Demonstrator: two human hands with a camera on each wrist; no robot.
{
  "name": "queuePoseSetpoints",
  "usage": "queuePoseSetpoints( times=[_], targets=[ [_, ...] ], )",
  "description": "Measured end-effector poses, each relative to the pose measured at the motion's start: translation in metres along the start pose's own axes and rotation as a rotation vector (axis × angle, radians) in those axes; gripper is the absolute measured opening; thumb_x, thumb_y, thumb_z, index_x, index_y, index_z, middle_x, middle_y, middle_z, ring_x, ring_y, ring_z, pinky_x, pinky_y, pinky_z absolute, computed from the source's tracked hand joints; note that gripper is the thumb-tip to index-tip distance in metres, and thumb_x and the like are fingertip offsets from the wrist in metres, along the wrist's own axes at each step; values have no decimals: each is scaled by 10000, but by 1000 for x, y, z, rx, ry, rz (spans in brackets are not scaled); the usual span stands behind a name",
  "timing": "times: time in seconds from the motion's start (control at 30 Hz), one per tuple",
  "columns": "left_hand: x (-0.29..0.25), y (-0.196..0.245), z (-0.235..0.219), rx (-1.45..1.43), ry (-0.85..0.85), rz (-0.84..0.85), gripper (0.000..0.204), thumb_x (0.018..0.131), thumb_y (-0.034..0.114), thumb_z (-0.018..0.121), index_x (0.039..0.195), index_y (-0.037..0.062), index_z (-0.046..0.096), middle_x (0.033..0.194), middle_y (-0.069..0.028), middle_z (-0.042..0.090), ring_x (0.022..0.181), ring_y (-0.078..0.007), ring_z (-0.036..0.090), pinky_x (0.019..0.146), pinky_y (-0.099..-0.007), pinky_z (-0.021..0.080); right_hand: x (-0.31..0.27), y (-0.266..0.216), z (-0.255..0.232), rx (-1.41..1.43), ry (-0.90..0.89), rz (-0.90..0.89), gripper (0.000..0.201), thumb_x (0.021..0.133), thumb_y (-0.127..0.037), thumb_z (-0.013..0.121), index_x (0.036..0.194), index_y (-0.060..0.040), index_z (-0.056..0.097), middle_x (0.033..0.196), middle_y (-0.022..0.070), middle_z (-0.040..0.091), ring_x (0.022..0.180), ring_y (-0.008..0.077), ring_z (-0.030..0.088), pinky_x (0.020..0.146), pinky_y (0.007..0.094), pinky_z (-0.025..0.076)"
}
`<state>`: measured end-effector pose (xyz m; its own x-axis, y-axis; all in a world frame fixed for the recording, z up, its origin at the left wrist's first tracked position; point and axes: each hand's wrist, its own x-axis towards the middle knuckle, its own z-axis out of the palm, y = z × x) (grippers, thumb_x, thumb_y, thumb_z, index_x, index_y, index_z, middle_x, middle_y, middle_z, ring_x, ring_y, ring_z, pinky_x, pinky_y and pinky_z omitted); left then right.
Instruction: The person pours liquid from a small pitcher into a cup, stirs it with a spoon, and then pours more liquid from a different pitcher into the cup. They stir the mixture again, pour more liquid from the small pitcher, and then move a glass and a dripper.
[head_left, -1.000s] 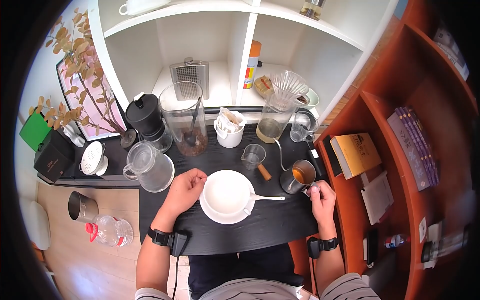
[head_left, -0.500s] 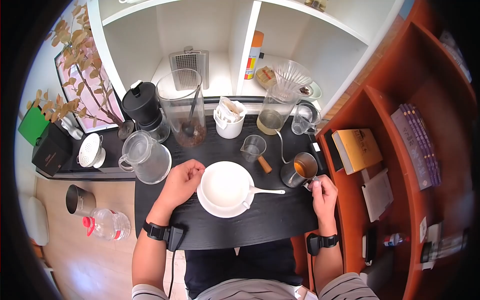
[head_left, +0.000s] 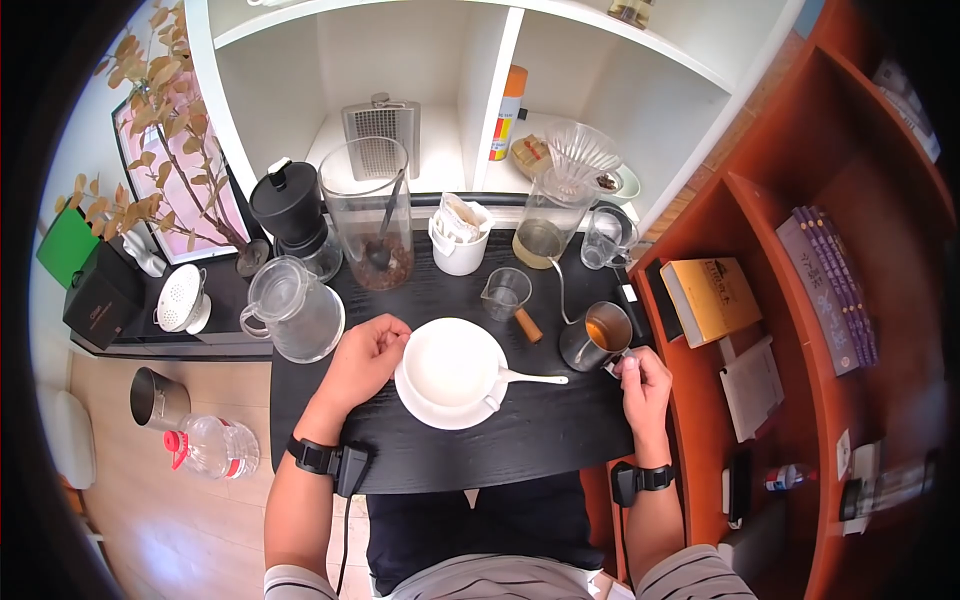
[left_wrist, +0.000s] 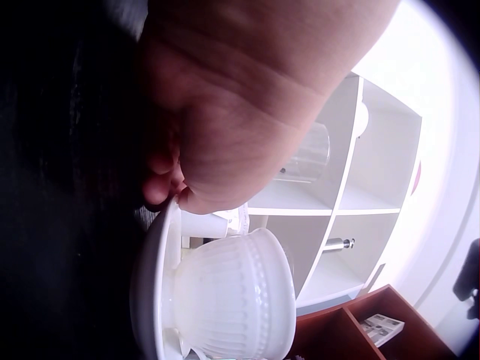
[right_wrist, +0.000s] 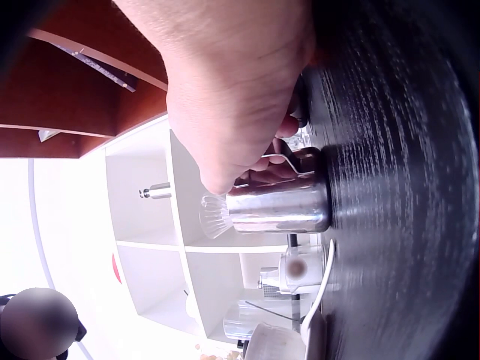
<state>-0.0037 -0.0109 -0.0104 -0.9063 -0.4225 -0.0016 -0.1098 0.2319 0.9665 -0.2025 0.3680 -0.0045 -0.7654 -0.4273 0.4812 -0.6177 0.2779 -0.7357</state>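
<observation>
A white cup (head_left: 452,360) sits on a white saucer (head_left: 440,418) at the front of the black table, a white spoon (head_left: 538,378) lying beside it with its handle pointing right. My left hand (head_left: 366,362) pinches the saucer's left rim between thumb and fingers; the left wrist view shows the fingertips right at the edge, with the ribbed cup standing above. On the right, a steel gooseneck kettle (head_left: 578,350) with an open top stands upright, its inside showing brownish. My right hand (head_left: 645,388) holds the kettle's handle, fingers curled and partly hidden in the right wrist view.
Behind the cup are a small glass pitcher (head_left: 507,292) with a wooden handle and a white cup (head_left: 459,252) holding a drip bag. A glass jug (head_left: 298,315), tall glass jar (head_left: 367,225), black grinder (head_left: 288,205) and glass dripper (head_left: 577,155) stand farther back. A wooden bookshelf (head_left: 740,210) borders the right.
The head view has shifted slightly, so the table sits higher in the frame. Both hands keep their hold on saucer and kettle, and neither thing has visibly moved on the table.
</observation>
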Motion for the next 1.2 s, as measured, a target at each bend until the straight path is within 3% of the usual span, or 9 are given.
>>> queuePoseSetpoints(
  times=[0.1, 0.17, 0.7, 0.77, 0.87, 0.97, 1.2],
  targets=[
    [0, -3, -1, -15, -3, 11, 118, 1022, 69, 666, 1054, -40, 700, 767, 13, 679, 644, -34, 593, 594, -235, 475, -1, 1, 0, -3, -5, 15, 260, 1064, -163, 670, 879, 17, 639, 801, 75, 639, 693, 160, 584, 642, 307, 456],
    [0, -3, -3, 15, -54, 6, 117, 1055, 17, 587, 1100, -30, 684, 869, 9, 711, 701, -25, 609, 622, -212, 486, 0, 3, 0, -12, -7, 16, 261, 1064, -164, 670, 878, 16, 638, 800, 75, 639, 693, 161, 584, 641, 308, 456],
    [-1, 2, -2, 38, -40, -10, 106, 1052, 27, 602, 1075, -26, 691, 850, 14, 703, 695, -25, 606, 619, -216, 485, 0, -1, 1, 6, -3, 23, 267, 1067, -167, 676, 873, 10, 629, 794, 70, 626, 696, 155, 577, 643, 306, 456],
    [-1, -1, 0, -5, -3, 4, 122, 1020, 88, 671, 1025, -28, 709, 766, -1, 686, 639, -46, 604, 593, -248, 494, 0, -1, 1, 2, -6, 22, 270, 1068, -168, 675, 871, 11, 628, 795, 71, 627, 696, 154, 577, 643, 306, 456],
    [-2, 1, 0, 15, 8, 26, 126, 1019, 92, 676, 1026, -30, 708, 764, 1, 684, 640, -45, 600, 597, -248, 494, -1, 2, 1, 12, -8, 21, 277, 1069, -175, 675, 871, 14, 628, 796, 73, 629, 695, 154, 579, 643, 306, 457],
    [-1, 1, -2, 79, -38, 34, 108, 1061, 36, 600, 1070, -24, 690, 834, 17, 687, 690, -25, 599, 613, -217, 484, -1, 2, 1, 6, -7, 18, 286, 1070, -184, 675, 872, 16, 628, 800, 75, 631, 700, 157, 582, 646, 306, 460],
    [-1, 2, -2, 44, -40, 13, 109, 1062, 35, 597, 1073, -24, 687, 834, 18, 684, 687, -23, 597, 610, -215, 482, -1, 4, 1, 8, -10, 28, 277, 1070, -176, 668, 876, 18, 627, 811, 80, 635, 714, 165, 589, 652, 309, 465]
  ],
)
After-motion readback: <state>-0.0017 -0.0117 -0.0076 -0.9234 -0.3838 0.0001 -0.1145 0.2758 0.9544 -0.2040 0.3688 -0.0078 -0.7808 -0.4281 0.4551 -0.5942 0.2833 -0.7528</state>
